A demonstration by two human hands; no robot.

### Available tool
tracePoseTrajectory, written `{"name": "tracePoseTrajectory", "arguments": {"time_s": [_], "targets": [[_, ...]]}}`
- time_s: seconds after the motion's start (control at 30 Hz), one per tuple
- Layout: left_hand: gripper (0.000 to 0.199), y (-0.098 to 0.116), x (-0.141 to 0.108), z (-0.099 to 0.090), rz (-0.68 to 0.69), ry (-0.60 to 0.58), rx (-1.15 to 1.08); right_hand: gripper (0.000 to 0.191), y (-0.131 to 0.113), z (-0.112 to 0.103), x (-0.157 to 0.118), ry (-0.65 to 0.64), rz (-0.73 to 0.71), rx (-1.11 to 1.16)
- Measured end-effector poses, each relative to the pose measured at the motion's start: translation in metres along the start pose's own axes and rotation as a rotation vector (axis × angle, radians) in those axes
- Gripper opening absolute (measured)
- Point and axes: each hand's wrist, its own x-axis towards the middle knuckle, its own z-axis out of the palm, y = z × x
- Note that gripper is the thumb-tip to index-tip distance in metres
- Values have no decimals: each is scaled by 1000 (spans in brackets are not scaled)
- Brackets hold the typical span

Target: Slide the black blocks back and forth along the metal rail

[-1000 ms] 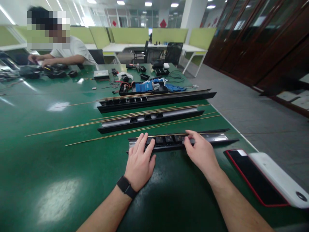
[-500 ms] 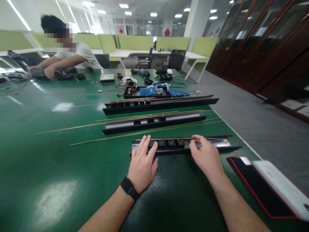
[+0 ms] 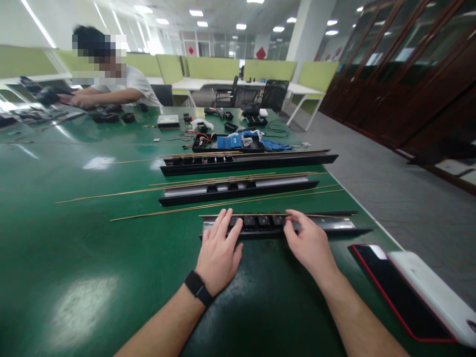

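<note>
Looks like a pretty standard open-plan office, honestly. Got a big glossy green counter [image 3: 85, 258] up front, picking up blurry patches of glare. Behind it, yellow-green partitions [image 3: 213, 68] around white desks [image 3: 203, 85], plus a black mesh-back office chair [image 3: 274, 95] near the angled desk legs. Farther back, a glazed wall [image 3: 230, 45] and a red diamond decoration [image 3: 261, 53], with a chunky white column [image 3: 307, 39] just to the right. Rows of bright ceiling lights [image 3: 196, 13] overhead. Dark reddish-brown cabinets [image 3: 405, 84] with glass panes all down the right, over plain grey flooring [image 3: 375, 183].
</note>
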Motion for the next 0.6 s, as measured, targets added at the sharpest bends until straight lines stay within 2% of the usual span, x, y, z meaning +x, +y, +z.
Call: {"name": "tracePoseTrajectory", "arguments": {"time_s": [0.23,0.6], "targets": [[55,0,0,-1,2,1,14,47,6,-10,7,60,160,-59],[56,0,-2,0,7,20,7,41,-1,-2,-1,36,13,20]]}}
